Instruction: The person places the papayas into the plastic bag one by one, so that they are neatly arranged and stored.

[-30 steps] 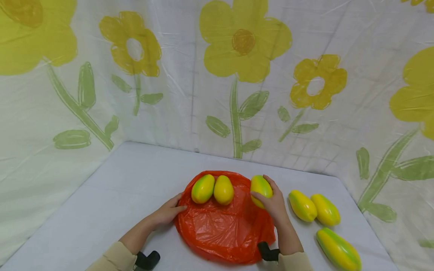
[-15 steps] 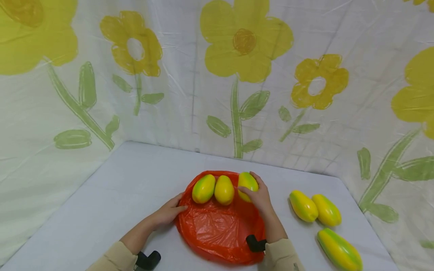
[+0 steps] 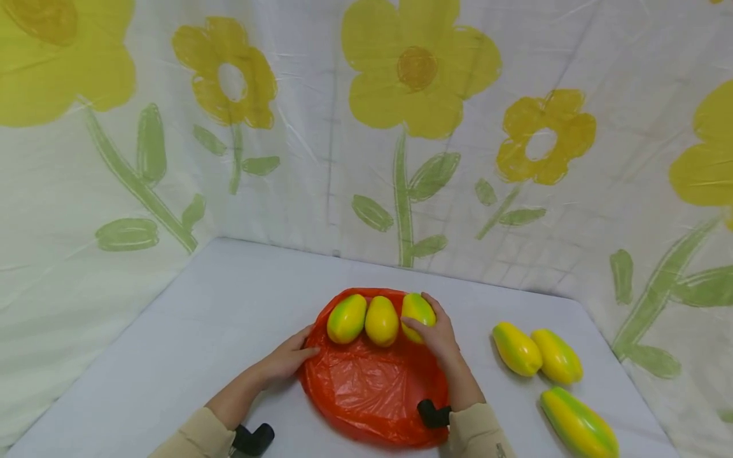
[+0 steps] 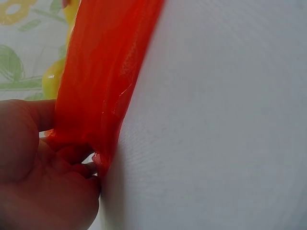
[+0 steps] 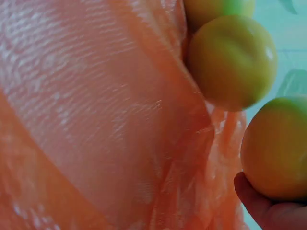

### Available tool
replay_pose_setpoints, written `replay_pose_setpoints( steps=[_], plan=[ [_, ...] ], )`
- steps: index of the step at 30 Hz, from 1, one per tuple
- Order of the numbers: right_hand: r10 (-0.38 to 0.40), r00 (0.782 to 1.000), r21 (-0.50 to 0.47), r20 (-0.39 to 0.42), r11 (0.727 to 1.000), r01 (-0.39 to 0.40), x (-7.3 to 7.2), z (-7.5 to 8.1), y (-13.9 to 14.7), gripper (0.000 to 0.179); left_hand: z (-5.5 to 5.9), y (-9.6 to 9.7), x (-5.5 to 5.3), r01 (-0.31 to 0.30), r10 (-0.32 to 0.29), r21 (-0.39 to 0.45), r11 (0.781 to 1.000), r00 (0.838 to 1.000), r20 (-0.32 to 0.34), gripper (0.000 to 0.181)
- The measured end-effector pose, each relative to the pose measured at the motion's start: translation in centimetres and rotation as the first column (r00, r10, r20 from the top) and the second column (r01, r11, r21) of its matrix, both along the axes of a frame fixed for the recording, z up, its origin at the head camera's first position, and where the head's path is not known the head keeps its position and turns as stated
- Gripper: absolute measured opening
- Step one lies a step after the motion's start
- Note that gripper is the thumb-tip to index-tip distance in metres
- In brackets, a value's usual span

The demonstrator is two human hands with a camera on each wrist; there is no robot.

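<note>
A red plastic bag (image 3: 366, 388) is spread into a round, rimmed shape on the table. My left hand (image 3: 289, 357) grips its left rim, thumb on the inner side and fingers on the outside, as the left wrist view shows. At the far side of the bag, a yellow-green papaya (image 3: 347, 319) leans beside a yellower papaya (image 3: 381, 322). To their right, my right hand (image 3: 436, 332) holds another papaya (image 3: 417, 317) over the bag's far right part, with thumb and fingers round it. The right wrist view shows a small gap between this papaya and its neighbour.
On the white table (image 3: 189, 331), right of the bag, two papayas lie side by side, a left one (image 3: 518, 348) and a right one (image 3: 557, 356). Nearer the front lies a longer papaya (image 3: 579, 422). A flowered curtain (image 3: 298, 146) hangs behind and beside the table.
My right hand has carried its papaya leftward from the bag's right rim to near the other two, then lowered slightly. My left hand stays on the rim.
</note>
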State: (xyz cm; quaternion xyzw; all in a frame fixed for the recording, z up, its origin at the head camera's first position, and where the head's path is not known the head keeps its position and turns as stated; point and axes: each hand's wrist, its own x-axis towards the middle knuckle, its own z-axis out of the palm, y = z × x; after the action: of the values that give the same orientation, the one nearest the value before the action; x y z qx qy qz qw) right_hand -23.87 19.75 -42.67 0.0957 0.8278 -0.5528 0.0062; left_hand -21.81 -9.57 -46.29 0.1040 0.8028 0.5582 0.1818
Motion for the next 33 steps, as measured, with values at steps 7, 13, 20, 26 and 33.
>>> replay_pose_setpoints(
  steps=[7,13,20,26,33],
  plan=[
    [0.021,1.000,-0.009,0.016,1.000,-0.021,-0.2,-1.0,-0.1,0.080,0.0,-0.2,0.1,0.022,-0.022,0.009,1.000,1.000,-0.013,0.057],
    [0.023,0.999,-0.011,0.030,1.000,-0.023,-0.3,-1.6,-0.1,0.083,-0.1,-0.2,0.2,0.015,-0.015,0.007,1.000,1.000,-0.016,0.056],
    [0.031,0.999,0.023,0.044,0.999,-0.032,-0.3,-2.0,0.1,0.083,-0.1,-0.1,0.1,0.019,-0.019,0.014,1.000,1.000,-0.016,0.056],
    [0.054,0.998,0.035,0.037,0.998,-0.056,-0.5,-2.2,0.2,0.080,-0.2,-0.1,0.0,0.024,-0.024,0.010,1.000,1.000,-0.017,0.056],
    [0.060,0.998,0.041,0.037,0.997,-0.061,-0.7,-2.3,0.3,0.075,-0.2,-0.2,-0.1,0.036,-0.036,0.016,0.999,0.999,-0.019,0.056]
  ],
)
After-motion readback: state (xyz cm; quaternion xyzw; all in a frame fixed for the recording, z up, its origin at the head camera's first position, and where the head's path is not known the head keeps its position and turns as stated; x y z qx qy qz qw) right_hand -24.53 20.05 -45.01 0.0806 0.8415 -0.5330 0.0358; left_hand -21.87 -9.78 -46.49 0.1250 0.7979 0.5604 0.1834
